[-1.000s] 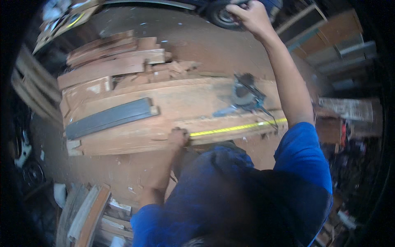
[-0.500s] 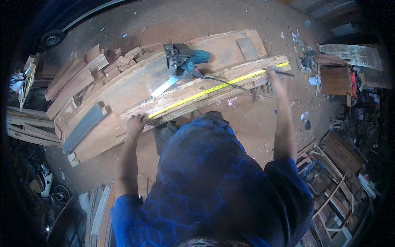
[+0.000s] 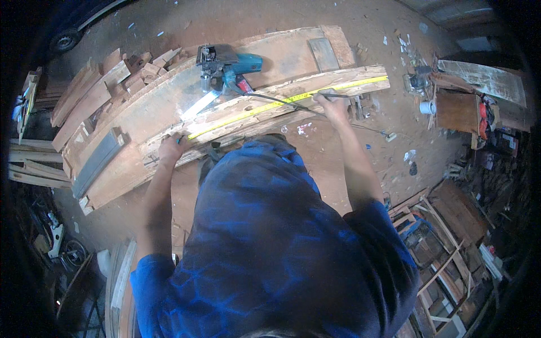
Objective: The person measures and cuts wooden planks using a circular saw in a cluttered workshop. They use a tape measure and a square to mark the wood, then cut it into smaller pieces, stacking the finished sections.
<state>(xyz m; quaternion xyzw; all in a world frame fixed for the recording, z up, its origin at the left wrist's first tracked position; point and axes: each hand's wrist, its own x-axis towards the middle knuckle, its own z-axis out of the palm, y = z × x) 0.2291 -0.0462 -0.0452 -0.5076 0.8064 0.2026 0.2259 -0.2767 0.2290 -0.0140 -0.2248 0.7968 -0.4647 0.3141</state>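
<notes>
While the left hand (image 3: pixel 171 149) sits, fingers curled (grip indiscernible), at one end of the yellow tape-measure blade (image 3: pixel 253 111) on the rough-edged plank (image 3: pixel 344 79), the right hand (image 3: pixel 332 105), closed on a dark pencil-like stick (image 3: pixel 345 96), has shifted inward from the other end, suggesting a shorter reading.

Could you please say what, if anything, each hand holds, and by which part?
The right hand holds a dark pencil-like stick near its left end. The left hand is at the left end of the tape measure, grip hidden.
</notes>
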